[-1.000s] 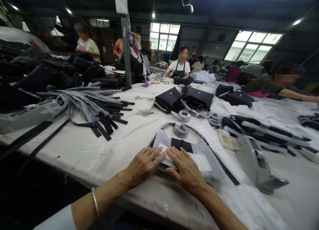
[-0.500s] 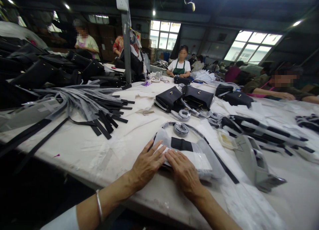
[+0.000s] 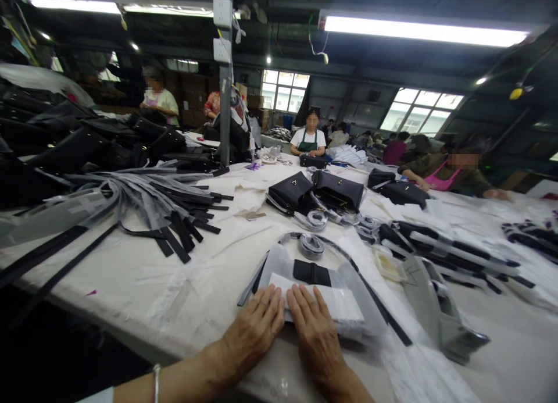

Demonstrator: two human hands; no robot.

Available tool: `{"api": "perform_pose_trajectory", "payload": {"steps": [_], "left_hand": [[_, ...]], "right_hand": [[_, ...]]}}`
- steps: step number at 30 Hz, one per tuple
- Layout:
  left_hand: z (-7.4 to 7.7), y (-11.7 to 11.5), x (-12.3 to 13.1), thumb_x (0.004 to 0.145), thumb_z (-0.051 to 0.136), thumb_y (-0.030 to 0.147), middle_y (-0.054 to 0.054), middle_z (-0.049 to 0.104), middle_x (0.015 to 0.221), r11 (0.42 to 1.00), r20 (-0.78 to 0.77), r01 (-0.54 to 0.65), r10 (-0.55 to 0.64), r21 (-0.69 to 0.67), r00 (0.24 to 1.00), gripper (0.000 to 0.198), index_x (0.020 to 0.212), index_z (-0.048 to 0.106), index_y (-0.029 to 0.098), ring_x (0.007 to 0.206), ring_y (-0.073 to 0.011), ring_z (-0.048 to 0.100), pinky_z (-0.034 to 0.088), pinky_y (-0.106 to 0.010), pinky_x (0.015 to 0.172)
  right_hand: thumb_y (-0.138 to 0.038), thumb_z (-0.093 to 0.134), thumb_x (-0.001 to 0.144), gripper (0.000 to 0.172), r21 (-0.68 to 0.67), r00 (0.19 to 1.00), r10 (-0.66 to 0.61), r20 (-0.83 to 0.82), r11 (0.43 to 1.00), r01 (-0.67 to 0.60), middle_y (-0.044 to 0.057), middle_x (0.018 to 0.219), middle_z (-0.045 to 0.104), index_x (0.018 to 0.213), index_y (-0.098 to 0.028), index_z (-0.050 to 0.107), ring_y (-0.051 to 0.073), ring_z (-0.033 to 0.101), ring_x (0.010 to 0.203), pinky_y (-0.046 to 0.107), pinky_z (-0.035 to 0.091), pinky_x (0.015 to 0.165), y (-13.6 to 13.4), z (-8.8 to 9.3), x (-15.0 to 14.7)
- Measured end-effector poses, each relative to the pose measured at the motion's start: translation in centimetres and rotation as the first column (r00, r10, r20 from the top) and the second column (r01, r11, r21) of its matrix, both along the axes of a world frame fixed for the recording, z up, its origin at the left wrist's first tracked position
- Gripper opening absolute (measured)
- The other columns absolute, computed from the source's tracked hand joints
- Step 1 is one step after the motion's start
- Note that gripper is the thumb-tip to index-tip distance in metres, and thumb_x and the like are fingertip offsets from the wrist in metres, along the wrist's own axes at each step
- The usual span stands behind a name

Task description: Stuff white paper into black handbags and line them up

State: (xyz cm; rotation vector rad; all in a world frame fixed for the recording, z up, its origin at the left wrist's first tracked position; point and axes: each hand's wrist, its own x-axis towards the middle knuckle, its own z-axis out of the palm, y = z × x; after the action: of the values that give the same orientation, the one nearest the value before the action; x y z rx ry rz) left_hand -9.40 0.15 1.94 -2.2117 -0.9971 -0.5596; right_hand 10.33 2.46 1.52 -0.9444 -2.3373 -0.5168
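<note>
A black handbag under translucent white wrap (image 3: pixel 368 298) lies in front of me at the table's edge. A folded white paper (image 3: pixel 344 305) covers its near part, and a black tab (image 3: pixel 312 273) shows above that. My left hand (image 3: pixel 257 324) rests flat on the paper's left end, fingers stretched out. Beside it, my right hand (image 3: pixel 314 327) also lies flat on the paper, fingers together and straight. Neither hand grips anything. Behind the bag sits a plastic-wrapped coiled strap (image 3: pixel 311 246), ringed by the bag's long dark strap (image 3: pixel 375 284).
To the right stand a grey tape dispenser (image 3: pixel 444 316) and a small plastic tray (image 3: pixel 387 264). Black handbags (image 3: pixel 337 189) sit mid-table. Many straps (image 3: pixel 152 199) spread at left before a heap of black bags (image 3: pixel 74 132). Co-workers sit around, one in a green apron (image 3: pixel 308 145).
My hands have slid toward me over the paper, and the left fingers have come closer together. The view has tilted up, showing more ceiling lights.
</note>
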Motion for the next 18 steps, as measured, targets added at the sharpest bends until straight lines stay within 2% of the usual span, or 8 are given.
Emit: {"api": "perform_pose_trajectory", "payload": {"steps": [4,7,10,13,15,18], "left_hand": [[0.3,0.6,0.4,0.096,0.036,0.015,-0.024,0.064,0.122,1.0,-0.123,-0.011,0.011,-0.006,0.992,0.036,0.123,0.056,0.001,0.114,-0.0331,0.063,0.049,-0.046,0.093],[1.0,1.7,0.1,0.096,0.038,0.014,-0.023,0.065,0.117,0.997,-0.154,0.035,-0.046,-0.069,0.987,0.034,0.124,0.054,0.003,0.107,-0.0308,0.064,0.052,-0.043,0.083],[1.8,2.6,-0.3,0.095,0.042,0.012,-0.019,0.065,0.112,0.988,-0.121,0.098,-0.112,-0.116,0.986,0.032,0.123,0.053,0.004,0.099,-0.0272,0.065,0.053,-0.039,0.078],[2.7,3.4,-0.4,0.094,0.044,0.014,-0.015,0.065,0.103,0.981,-0.073,0.11,-0.123,-0.161,0.99,0.031,0.123,0.053,0.006,0.089,-0.0242,0.063,0.052,-0.037,0.076],[3.3,3.9,-0.4,0.094,0.046,0.014,-0.013,0.064,0.098,0.98,-0.061,0.107,-0.119,-0.167,0.991,0.03,0.121,0.054,0.007,0.084,-0.0236,0.062,0.052,-0.037,0.074],[4.1,4.3,-0.3,0.092,0.047,0.012,-0.013,0.064,0.1,0.985,-0.078,0.11,-0.122,-0.134,0.99,0.031,0.12,0.055,0.006,0.085,-0.0244,0.062,0.052,-0.038,0.074]], "right_hand": [[-0.004,0.034,0.091,0.052,0.024,0.999,-0.035,0.009,0.999,0.034,0.01,0.134,0.063,0.14,-0.015,0.05,0.026,0.053,0.128,0.048,0.034,0.113,0.1,-0.2,-0.3],[-0.024,0.047,0.096,0.047,0.024,0.998,-0.058,0.01,0.998,0.057,0.014,0.133,0.062,0.142,-0.014,0.047,0.031,0.054,0.126,0.051,0.034,0.111,0.0,-0.3,-0.6],[-0.051,0.062,0.088,0.068,0.01,0.998,-0.057,-0.01,0.998,0.057,0.017,0.133,0.062,0.142,-0.013,0.046,0.036,0.055,0.123,0.054,0.035,0.109,-0.2,-0.2,-1.1],[-0.066,0.063,0.081,0.081,0.013,0.997,-0.051,-0.06,0.999,0.052,0.018,0.13,0.063,0.14,-0.012,0.047,0.039,0.057,0.117,0.057,0.037,0.106,0.2,0.1,-1.5],[-0.064,0.06,0.084,0.075,0.04,0.993,-0.06,-0.098,0.997,0.064,0.018,0.124,0.066,0.138,-0.013,0.048,0.039,0.06,0.112,0.056,0.04,0.101,0.9,0.3,-1.7],[-0.043,0.051,0.094,0.048,0.092,0.989,-0.079,-0.126,0.992,0.091,0.014,0.113,0.07,0.134,-0.017,0.051,0.034,0.064,0.101,0.051,0.047,0.092,2.2,0.7,-1.7]]}}
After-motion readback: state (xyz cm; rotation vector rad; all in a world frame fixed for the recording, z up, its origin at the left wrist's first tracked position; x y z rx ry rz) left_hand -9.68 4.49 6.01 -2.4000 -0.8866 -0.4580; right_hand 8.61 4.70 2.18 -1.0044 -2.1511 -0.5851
